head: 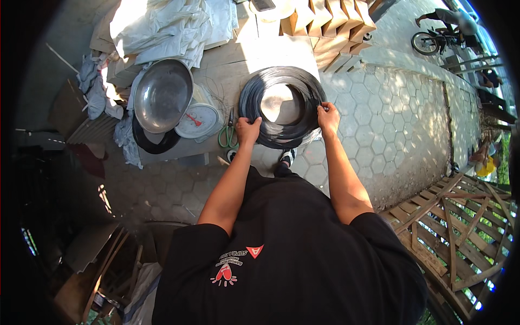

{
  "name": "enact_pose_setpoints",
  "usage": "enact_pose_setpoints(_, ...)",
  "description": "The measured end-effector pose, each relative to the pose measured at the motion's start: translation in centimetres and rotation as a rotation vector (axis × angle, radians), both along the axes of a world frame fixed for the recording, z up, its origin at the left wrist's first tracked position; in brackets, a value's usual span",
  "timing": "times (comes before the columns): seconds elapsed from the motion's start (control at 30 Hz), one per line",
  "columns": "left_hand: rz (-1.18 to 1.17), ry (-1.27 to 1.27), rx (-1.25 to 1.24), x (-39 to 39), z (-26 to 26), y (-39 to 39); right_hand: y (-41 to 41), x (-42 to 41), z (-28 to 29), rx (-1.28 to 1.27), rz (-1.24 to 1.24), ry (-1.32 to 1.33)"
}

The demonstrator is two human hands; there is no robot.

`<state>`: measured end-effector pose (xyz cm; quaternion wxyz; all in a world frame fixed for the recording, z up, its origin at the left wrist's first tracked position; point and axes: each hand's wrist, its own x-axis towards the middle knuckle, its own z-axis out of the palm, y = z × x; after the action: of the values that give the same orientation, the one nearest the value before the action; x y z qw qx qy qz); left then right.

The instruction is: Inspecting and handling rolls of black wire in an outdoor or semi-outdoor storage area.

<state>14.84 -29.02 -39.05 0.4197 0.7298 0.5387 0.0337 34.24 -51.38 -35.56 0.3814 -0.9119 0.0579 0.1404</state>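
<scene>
A thick coil of dark wire (280,136) lies over the front of the table before me, with the tabletop showing through its round middle. My left hand (248,131) grips the coil's lower left edge, thumb on top. On the opposite side, my right hand (330,118) pinches the coil's right edge; whether it has one strand or several strands is too small to tell. Just left of my left hand are scissors with green handles (227,137). Beyond them stands a dial scale (198,121) with a red pointer, next to a shallow metal bowl (163,95).
White plastic sacks (170,32) are heaped at the back left of the table (219,61). Folded cardboard boxes (329,20) stand in rows at the back right. A slatted wooden structure (455,231) is at right on the paving (378,118). Farther off, a person is beside a motorcycle (426,42).
</scene>
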Motion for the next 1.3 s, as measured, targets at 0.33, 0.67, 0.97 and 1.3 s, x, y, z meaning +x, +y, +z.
enact_pose_setpoints(0.33,0.233,-0.219,-0.636,0.4,1.4,0.0,-0.5,-0.6,0.4,-0.011,0.016,-0.092)
enact_pose_setpoints(0.67,0.262,-0.268,-0.908,-0.1,2.2,1.0,-1.6,-2.2,-0.1,-0.014,-0.092,-0.045)
enact_pose_setpoints(0.97,0.229,-0.491,-0.917,-0.6,4.4,-1.4,-1.0,-2.7,0.9,-0.070,0.005,0.013)
enact_pose_setpoints(1.3,0.218,-0.652,-1.007,-1.6,4.4,-1.0,-0.1,-2.9,0.5,0.064,-0.065,-0.360)
